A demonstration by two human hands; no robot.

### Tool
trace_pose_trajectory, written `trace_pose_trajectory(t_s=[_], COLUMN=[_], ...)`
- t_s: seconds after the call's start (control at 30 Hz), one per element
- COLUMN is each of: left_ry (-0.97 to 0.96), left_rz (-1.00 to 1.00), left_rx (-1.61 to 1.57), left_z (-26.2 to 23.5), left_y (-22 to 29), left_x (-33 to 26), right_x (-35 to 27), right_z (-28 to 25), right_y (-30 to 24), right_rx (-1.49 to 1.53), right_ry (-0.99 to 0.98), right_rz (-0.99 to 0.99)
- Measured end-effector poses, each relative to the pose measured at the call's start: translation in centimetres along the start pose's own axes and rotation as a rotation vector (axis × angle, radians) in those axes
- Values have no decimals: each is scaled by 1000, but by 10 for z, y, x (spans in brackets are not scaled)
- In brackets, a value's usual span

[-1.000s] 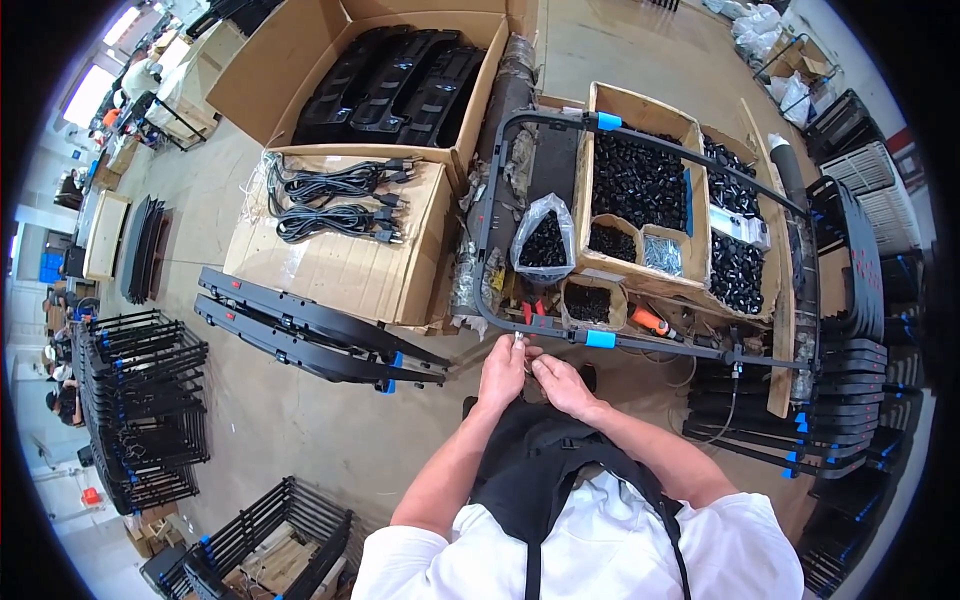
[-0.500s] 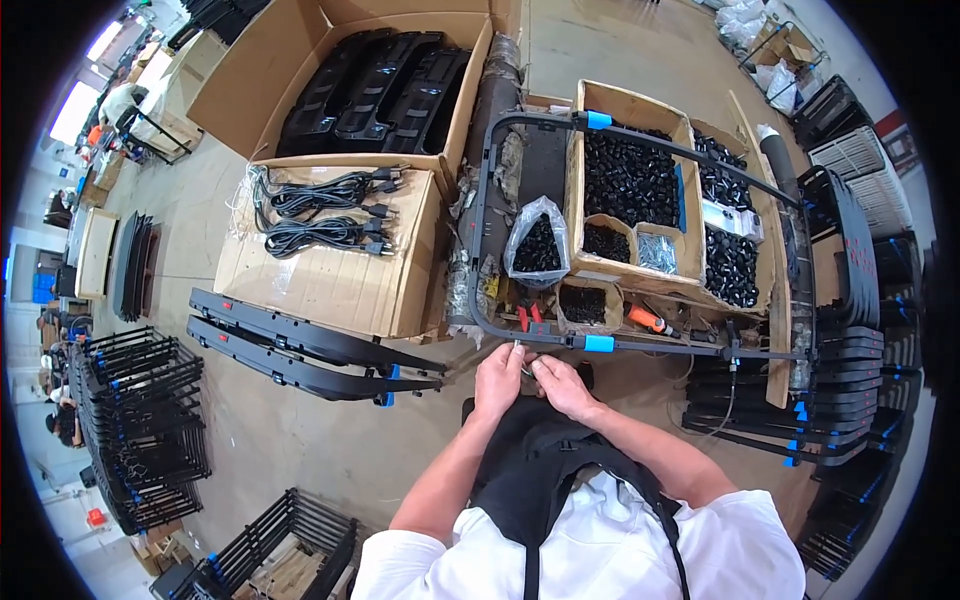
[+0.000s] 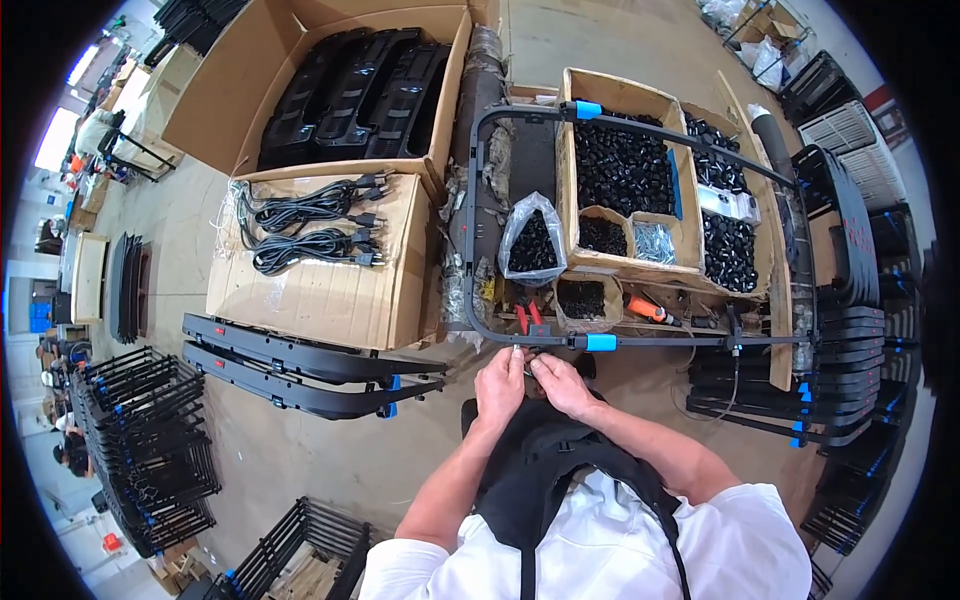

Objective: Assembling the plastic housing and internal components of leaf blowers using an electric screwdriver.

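Observation:
A black tubular frame [image 3: 660, 342] with rounded corners and blue sleeves [image 3: 600, 343] lies across the bench before me. At its near rail, left of the near blue sleeve, my left hand [image 3: 498, 385] is closed with thumb and fingers pinched. Close to its right, my right hand [image 3: 563, 386] is also closed, fingertips toward the left hand. Whatever they pinch is too small and covered to name. Just beyond the rail are red-handled pliers [image 3: 528, 318], an open bag of black parts [image 3: 534, 245] and a small box of dark screws [image 3: 585, 303].
A wooden tray [image 3: 640, 262] holds black caps and silver screws; an orange power screwdriver [image 3: 648, 308] lies nearby. At left, coiled black cords [image 3: 310, 225] rest on a cardboard box [image 3: 300, 300], with black panels [image 3: 350, 110] in another box behind. Frames are stacked at right [image 3: 845, 370].
The view has shifted slightly, so the boxes sit a little further left. Both hands stay together at the near rail, still closed.

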State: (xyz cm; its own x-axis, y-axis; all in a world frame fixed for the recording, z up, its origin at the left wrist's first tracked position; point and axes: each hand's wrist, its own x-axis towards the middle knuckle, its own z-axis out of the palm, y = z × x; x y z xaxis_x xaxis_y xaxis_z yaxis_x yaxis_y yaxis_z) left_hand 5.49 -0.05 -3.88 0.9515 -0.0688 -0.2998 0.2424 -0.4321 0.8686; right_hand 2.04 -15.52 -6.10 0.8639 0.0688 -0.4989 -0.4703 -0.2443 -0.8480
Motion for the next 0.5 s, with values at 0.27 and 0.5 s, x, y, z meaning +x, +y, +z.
trace_pose_trajectory(t_s=[0.27,0.5], left_ry=[61,24], left_rz=[-166,-226], left_rx=[-374,-419], left_z=[15,15], left_y=[-9,3], left_x=[-3,2], right_x=[-5,-6], right_z=[0,-3], right_y=[-13,-7], right_rx=[44,84], right_ry=[11,36], right_rz=[53,40])
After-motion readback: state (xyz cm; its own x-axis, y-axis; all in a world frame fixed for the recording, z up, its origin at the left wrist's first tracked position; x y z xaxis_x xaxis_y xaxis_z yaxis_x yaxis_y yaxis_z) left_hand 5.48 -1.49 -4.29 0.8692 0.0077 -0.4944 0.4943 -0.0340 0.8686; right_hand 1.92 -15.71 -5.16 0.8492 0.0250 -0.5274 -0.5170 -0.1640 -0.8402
